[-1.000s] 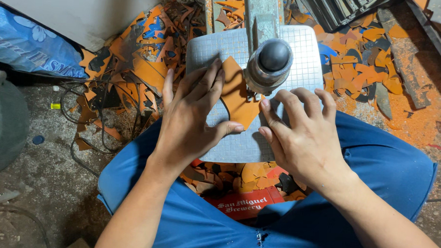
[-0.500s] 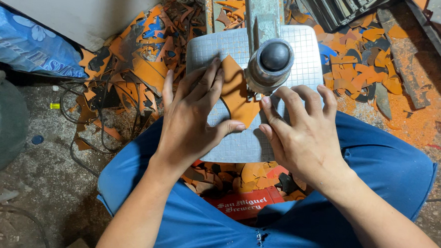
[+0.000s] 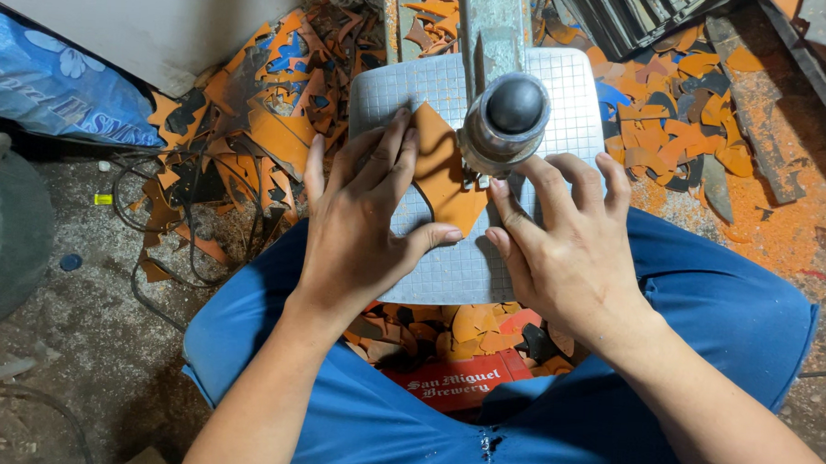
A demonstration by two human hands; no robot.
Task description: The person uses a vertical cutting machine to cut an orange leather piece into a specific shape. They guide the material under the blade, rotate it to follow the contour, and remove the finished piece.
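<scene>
On the gridded grey metal tabletop [image 3: 540,89], the left hand [image 3: 362,225] and right hand [image 3: 561,243] press flat, fingers spread, on the orange leather piece [image 3: 439,168].

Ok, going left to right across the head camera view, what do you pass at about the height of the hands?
Blue printed bag → heap of orange and black scraps → left hand → orange piece on the grey gridded machine table → right hand → more orange scraps.
</scene>
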